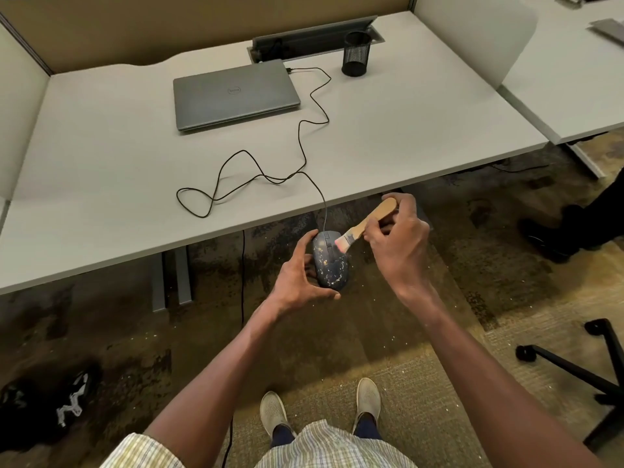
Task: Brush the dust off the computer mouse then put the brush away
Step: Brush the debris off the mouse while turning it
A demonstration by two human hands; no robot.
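A dark computer mouse (pixel 330 261), speckled with pale dust, is held in the air in front of the desk edge by my left hand (pixel 300 278), which grips its left side and rear. Its black cable (pixel 270 177) loops over the desk to the closed laptop. My right hand (pixel 396 244) holds a small wooden-handled brush (pixel 366 222). The brush's pale bristles touch the front right of the mouse near the buttons. A black mesh pen cup (pixel 356 54) stands at the back of the desk.
A closed grey laptop (pixel 236 96) lies on the white desk (pixel 101 157). An office chair base (pixel 587 366) is at the right, another person's dark shoe (pixel 553 234) beyond it. A black bag (pixel 44 403) lies on the carpet at the left.
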